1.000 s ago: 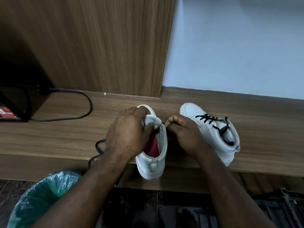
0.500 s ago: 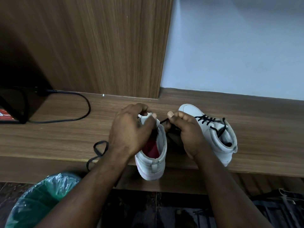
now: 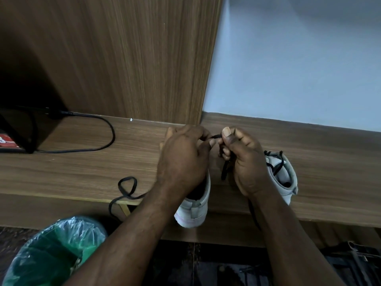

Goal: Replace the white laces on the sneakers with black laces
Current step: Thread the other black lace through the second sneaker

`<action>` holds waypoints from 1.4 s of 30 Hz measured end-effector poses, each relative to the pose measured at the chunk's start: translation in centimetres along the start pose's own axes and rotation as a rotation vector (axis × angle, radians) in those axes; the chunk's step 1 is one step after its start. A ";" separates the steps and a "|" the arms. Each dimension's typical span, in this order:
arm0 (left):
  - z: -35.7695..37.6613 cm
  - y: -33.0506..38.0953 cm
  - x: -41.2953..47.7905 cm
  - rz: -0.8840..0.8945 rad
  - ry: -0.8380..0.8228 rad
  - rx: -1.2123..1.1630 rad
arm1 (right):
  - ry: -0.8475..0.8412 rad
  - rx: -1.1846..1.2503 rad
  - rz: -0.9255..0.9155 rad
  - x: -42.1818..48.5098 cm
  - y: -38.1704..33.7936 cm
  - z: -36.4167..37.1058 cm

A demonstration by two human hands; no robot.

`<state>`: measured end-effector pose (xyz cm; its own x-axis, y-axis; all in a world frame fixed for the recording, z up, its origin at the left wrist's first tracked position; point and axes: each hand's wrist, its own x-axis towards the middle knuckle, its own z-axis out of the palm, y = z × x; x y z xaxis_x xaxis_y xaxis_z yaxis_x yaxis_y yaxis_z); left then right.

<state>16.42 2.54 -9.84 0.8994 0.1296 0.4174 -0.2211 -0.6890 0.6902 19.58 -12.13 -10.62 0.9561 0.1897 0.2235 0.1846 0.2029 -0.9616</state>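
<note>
Black lace [image 3: 216,136]: short left-right span between both hands, above the white sneaker [image 3: 195,211] at the table's [image 3: 82,166] front edge.
Left hand [image 3: 183,162] grip: pinching the lace.
Right hand [image 3: 245,162] grip: pinching it, nearer the hanging tail.

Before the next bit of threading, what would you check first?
1. Black lace pinched by left hand and right hand: ok.
2. Next eyelet on the near sneaker in sight: cannot tell, left hand covers it.
3. Near sneaker's heel fully on the wooden bench: cannot tell.
4. Loose loop lying free on the bench: ok.
5. Other sneaker laced in black: ok.
</note>
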 end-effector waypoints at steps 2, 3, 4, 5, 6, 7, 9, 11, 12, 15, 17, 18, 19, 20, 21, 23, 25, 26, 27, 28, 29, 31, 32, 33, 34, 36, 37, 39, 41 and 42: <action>-0.3 -0.5 0.1 -0.076 0.047 -0.001 | 0.018 0.026 0.024 -0.1 -0.1 0.0; -0.5 -0.7 0.2 -0.110 0.053 -0.024 | 0.032 0.046 0.040 -0.1 -0.1 -0.2; -0.7 -1.0 0.3 -0.139 0.047 -0.055 | 0.052 0.061 0.055 -0.1 -0.1 -0.4; -0.9 -1.3 0.3 -0.164 0.036 -0.086 | 0.077 0.081 0.067 -0.1 -0.1 -0.7; -1.2 -1.6 0.4 -0.188 0.019 -0.114 | 0.101 0.114 0.079 -0.1 -0.2 -0.9; -1.5 -1.8 0.5 -0.224 -0.013 -0.176 | 0.118 0.162 0.093 -0.1 -0.3 -1.1; -2.2 -2.2 0.6 -0.333 -0.092 -0.490 | 0.130 0.278 0.121 -0.1 -0.5 -1.3; -2.8 -2.3 0.6 -0.404 -0.158 -0.769 | 0.116 0.408 0.139 -0.2 -0.8 -1.5; -2.9 -2.4 0.7 -0.414 -0.164 -0.806 | 0.106 0.480 0.143 -0.1 -1.1 -1.7; -3.0 -2.3 0.9 -0.410 -0.149 -0.835 | 0.071 0.666 0.115 0.0 -1.8 -2.1; -2.7 -2.1 0.9 -0.398 -0.159 -0.831 | 0.041 0.740 0.078 0.0 -2.0 -2.4; -2.5 -2.2 1.0 -0.404 -0.165 -0.831 | 0.033 0.766 0.062 0.0 -2.1 -2.6; -2.4 -2.2 1.0 -0.420 -0.161 -0.832 | 0.032 0.786 0.048 -0.1 -2.2 -2.8; -2.3 -2.4 1.0 -0.445 -0.145 -0.833 | 0.041 0.795 0.044 0.0 -2.2 -3.1; -2.2 -2.5 1.1 -0.471 -0.125 -0.832 | 0.059 0.778 0.052 0.0 -2.2 -3.4; -2.1 -2.7 1.1 -0.491 -0.100 -0.816 | 0.122 0.612 0.098 0.2 -2.1 -3.4; -1.9 -2.8 1.0 -0.459 -0.114 -0.787 | 0.164 0.336 0.141 0.2 -1.7 -2.8; -1.8 -2.7 0.9 -0.420 -0.110 -0.733 | 0.158 0.246 0.155 0.2 -1.4 -2.3; -1.6 -2.6 0.8 -0.370 -0.085 -0.634 | 0.136 0.210 0.165 0.1 -1.2 -1.8; -1.6 -2.4 0.7 -0.316 -0.050 -0.511 | 0.111 0.208 0.173 0.0 -1.1 -1.3; -1.6 -2.2 0.6 -0.248 -0.020 -0.391 | 0.090 0.213 0.181 -0.1 -1.1 -0.9; -1.7 -1.5 0.6 -0.089 -0.016 -0.213 | 0.067 0.171 0.195 -0.2 -1.1 -0.3; -1.6 -1.1 0.5 -0.019 -0.045 -0.172 | 0.054 0.137 0.196 -0.3 -1.1 0.0; -1.4 -0.9 0.5 0.033 -0.077 -0.153 | 0.040 0.112 0.196 -0.4 -1.1 0.2; -1.3 -0.8 0.4 0.066 -0.096 -0.140 | 0.027 0.098 0.198 -0.4 -1.0 0.4; -1.2 -0.8 0.3 0.072 -0.076 -0.117 | 0.019 0.085 0.206 -0.4 -0.9 0.6; -1.2 -0.9 0.3 0.053 -0.049 -0.104 | 0.024 0.079 0.210 -0.4 -0.9 0.7; -1.2 -1.2 0.3 0.004 -0.022 -0.070 | 0.021 0.107 0.218 -0.3 -0.8 0.5; -1.4 -1.7 0.5 -0.060 -0.015 -0.027 | 0.005 0.211 0.238 -0.2 -0.8 0.0; -1.5 -2.0 0.6 -0.113 -0.003 -0.004 | -0.005 0.276 0.247 -0.1 -0.8 -0.4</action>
<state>16.87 5.10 -10.09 0.9199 0.2040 0.3349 -0.1198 -0.6671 0.7353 19.40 -12.67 -9.99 0.9629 0.2697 -0.0083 -0.1205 0.4023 -0.9075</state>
